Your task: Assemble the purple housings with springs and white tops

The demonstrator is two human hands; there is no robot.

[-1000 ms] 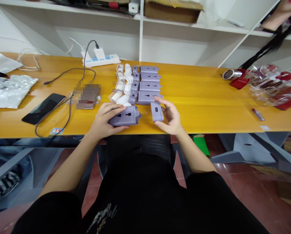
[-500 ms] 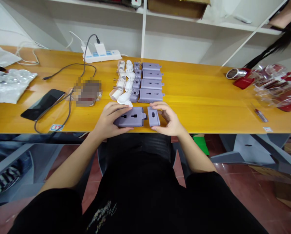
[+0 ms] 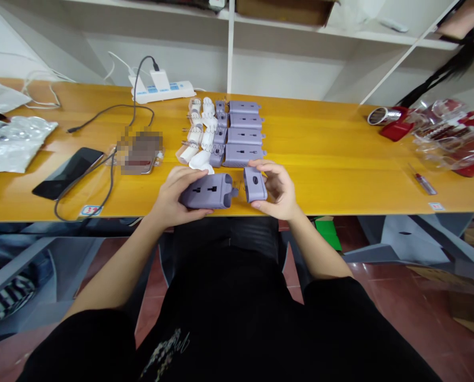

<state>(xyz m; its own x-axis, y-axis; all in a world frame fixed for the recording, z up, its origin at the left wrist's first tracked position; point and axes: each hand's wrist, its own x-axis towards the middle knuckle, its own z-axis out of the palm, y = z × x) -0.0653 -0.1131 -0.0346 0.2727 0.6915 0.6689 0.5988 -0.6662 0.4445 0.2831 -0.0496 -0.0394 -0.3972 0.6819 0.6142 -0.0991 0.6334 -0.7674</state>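
Note:
My left hand (image 3: 177, 195) is closed round a long purple plastic housing (image 3: 205, 191) with two dark slots on top and a tab at its right end. Between thumb and fingers, my right hand (image 3: 279, 190) grips a shorter purple end cap (image 3: 255, 184) with an oval dark hole. A gap separates the two parts, and the cap is tilted so its hollow left side shows. Just beyond my hands, several similar purple housings (image 3: 244, 136) lie in a column. Beside them are smaller purple caps (image 3: 218, 136), white parts (image 3: 209, 139) and coiled springs (image 3: 192, 144).
At left lie a black phone (image 3: 68, 172), a dark cable (image 3: 113, 187) and a blurred-out item (image 3: 140, 152). A white power strip (image 3: 163, 92) stands at the back. Red pieces in clear wrap (image 3: 455, 135) and a small tube (image 3: 424, 183) lie on the right of the yellow table (image 3: 320, 154).
The end cap has moved right and tilted, widening the gap to the long housing. My left hand has shifted slightly left with the housing.

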